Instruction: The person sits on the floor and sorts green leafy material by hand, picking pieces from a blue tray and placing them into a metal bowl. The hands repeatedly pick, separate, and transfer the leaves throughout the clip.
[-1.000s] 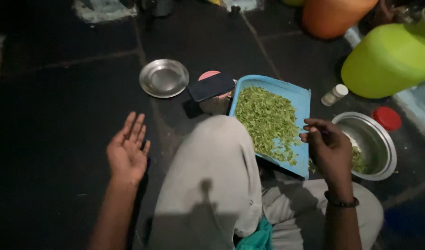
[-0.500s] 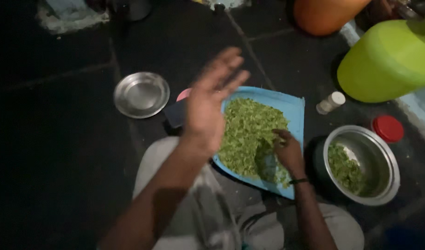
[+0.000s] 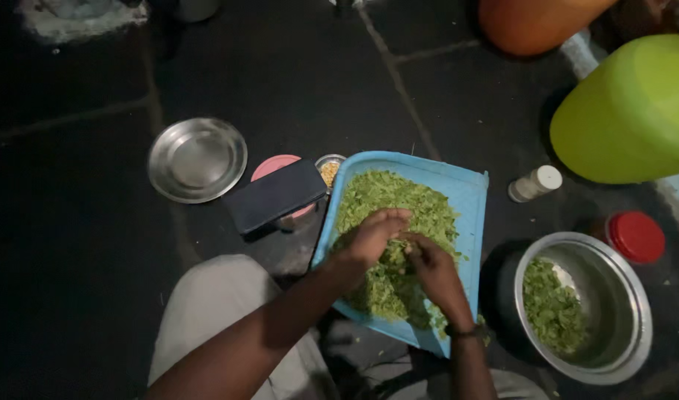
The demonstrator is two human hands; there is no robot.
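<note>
A blue plastic tray point(image 3: 469, 189) lies on the dark floor in front of my knees, covered with chopped green leaves point(image 3: 388, 196). My left hand point(image 3: 373, 237) and my right hand point(image 3: 432, 270) are both down in the pile near the tray's middle, fingers curled together around a clump of leaves. A dark band sits on my right wrist. To the right stands a steel bowl point(image 3: 617, 355) with a smaller heap of the same green leaves point(image 3: 554, 304) inside.
A steel plate point(image 3: 196, 159) lies at the left. A dark phone point(image 3: 276, 196) rests on a pink lid beside a small cup of yellow grains point(image 3: 329, 171). A white bottle point(image 3: 534, 183), red lid point(image 3: 636, 236), green container point(image 3: 632, 111) and orange pot point(image 3: 536, 22) stand to the right.
My left hand came down from the air into the leaves on the tray. My right hand shifted a little toward it, and the two now meet in the pile.
</note>
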